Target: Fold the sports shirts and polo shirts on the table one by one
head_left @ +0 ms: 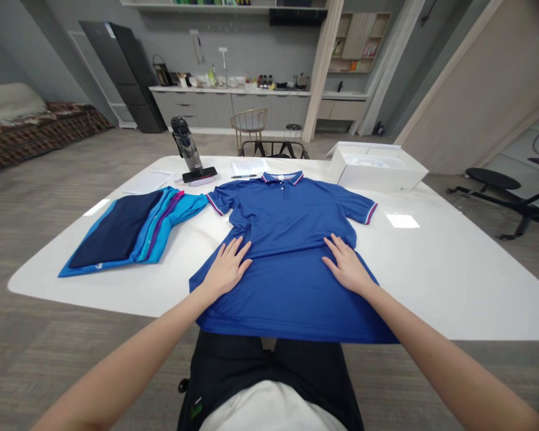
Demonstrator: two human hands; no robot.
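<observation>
A white table (458,281) spreads across the view. On it a blue polo shirt (287,287) lies face up, its collar (282,178) at the far end and its hem reaching the near edge, both sleeves out to the sides. To the left sits a stack of folded clothes (117,236), dark navy on top, with bright blue and purple layers showing; the shirt's left sleeve meets its blue end. A white box (377,167) stands beyond the right sleeve.

The shirt is directly beneath both hands, in its lower half. The left hand (227,267) rests on it near the left side edge, the right hand (347,268) near the right, well apart from each other. Each is palm down with fingers loosely spread toward the collar, pressing flat, nothing pinched. Between them a shallow crease crosses the cloth.

Past the left sleeve stands a clear bottle (187,146) with a black lid, near a flat black object (200,174). A printed sheet (251,165) lies behind the collar, a pen (244,176) just in front of it.
</observation>
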